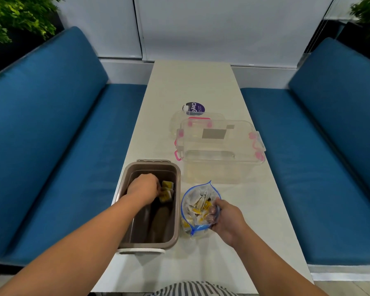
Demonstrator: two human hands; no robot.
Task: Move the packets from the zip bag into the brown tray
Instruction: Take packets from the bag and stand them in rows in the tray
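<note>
The brown tray [178, 201] stands at the table's near left edge. My left hand [143, 188] reaches down inside it, its curled fingers on several yellow-and-white packets [166, 191] by the tray's far right wall. To the right of the tray lies the clear zip bag [195, 196] with a blue seal, its mouth open and full of yellow-and-white packets [199, 210]. My right hand [226, 220] grips the bag's near right rim, with fingers curled into the opening.
Behind the bag stands a clear plastic box [220, 159] with pink latches, its lid [218, 133] lying loose on top. A purple round label [193, 108] lies further back. Blue benches [58, 146] flank the long white table [192, 86].
</note>
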